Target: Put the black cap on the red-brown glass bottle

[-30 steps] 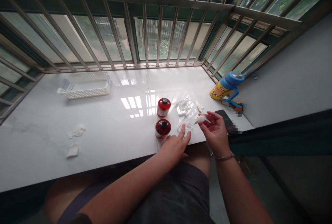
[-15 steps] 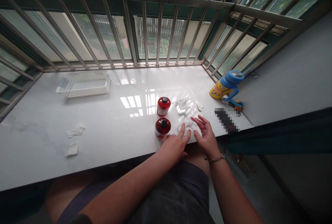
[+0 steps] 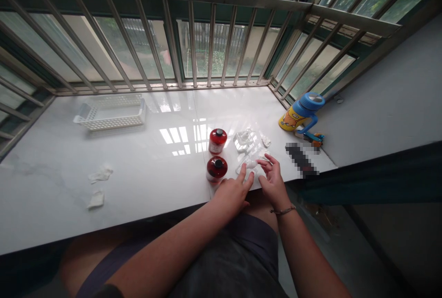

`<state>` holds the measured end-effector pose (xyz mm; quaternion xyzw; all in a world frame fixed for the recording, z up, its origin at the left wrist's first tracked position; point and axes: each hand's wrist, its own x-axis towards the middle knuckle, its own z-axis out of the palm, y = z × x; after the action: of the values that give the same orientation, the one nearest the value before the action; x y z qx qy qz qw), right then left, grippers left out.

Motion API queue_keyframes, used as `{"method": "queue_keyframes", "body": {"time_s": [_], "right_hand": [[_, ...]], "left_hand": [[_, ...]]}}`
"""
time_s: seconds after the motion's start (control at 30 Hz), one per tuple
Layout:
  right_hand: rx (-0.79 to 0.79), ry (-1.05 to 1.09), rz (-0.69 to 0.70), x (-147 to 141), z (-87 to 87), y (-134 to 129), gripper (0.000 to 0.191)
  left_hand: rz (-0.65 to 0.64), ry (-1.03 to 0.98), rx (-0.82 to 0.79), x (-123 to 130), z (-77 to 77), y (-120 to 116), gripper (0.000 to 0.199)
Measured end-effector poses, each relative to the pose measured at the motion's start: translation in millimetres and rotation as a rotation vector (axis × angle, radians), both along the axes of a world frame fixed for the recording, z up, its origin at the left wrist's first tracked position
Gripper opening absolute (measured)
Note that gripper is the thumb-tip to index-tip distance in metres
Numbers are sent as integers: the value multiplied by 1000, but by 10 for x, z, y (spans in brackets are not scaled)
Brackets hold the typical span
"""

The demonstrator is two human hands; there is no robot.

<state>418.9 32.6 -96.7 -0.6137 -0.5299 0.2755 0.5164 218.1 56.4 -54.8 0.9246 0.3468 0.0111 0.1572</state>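
My left hand (image 3: 234, 193) lies at the counter's front edge with its fingers apart, the fingertips at the near side of a clear plastic piece (image 3: 251, 164). This piece has a rounded, shiny middle; its exact kind I cannot make out. On its right, my right hand (image 3: 274, 184) is held with fingers apart and slightly curled, the fingertips close to the plastic. Whether they touch it is unclear. Just left of my left hand stands a red bottle with a black cap (image 3: 217, 170). A second red bottle (image 3: 218, 141) is behind it.
A small whitish box-like item (image 3: 243, 139) and a crumpled white scrap (image 3: 265, 141) lie behind the plastic. At right are a blue-and-yellow bottle (image 3: 297, 113) and a blurred-out dark object (image 3: 301, 160). A white basket (image 3: 115, 124) and white scraps (image 3: 96, 199) are at left.
My right hand has shifted slightly left, its fingers drawing in toward the clear plastic piece. My left hand and the bottles stay as they were.
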Motion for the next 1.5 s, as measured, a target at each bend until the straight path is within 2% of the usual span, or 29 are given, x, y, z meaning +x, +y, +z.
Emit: {"method": "queue_keyframes", "body": {"time_s": [0.1,0.27,0.43,0.6,0.73,0.97,1.07,1.23,1.5], "right_hand": [[25,-4,-90,-8,-31,6,65],[1,-2,14,-26,-35,9,72],[21,-12,-81,-18,-39,2,56],[16,-18,-2,-39,-14,8,50],[32,-22,-63,-81,-19,27,46],[1,0,-32,-143,85,64,50],[-43,33,-95,-138,103,81,54],[-59,50,-183,-110,30,134,61],[-76,-60,-285,-61,34,196,64]], "left_hand": [[-13,6,1,-6,3,5,114],[6,-14,-20,-9,-23,4,116],[5,-18,-13,-10,-58,7,114],[-13,26,27,-18,-25,9,112],[-37,84,66,-38,36,15,108],[-19,74,36,-51,43,30,104],[-16,68,41,-50,38,17,110],[-28,89,50,-50,40,-6,114],[-55,125,168,54,-61,-43,113]]}}
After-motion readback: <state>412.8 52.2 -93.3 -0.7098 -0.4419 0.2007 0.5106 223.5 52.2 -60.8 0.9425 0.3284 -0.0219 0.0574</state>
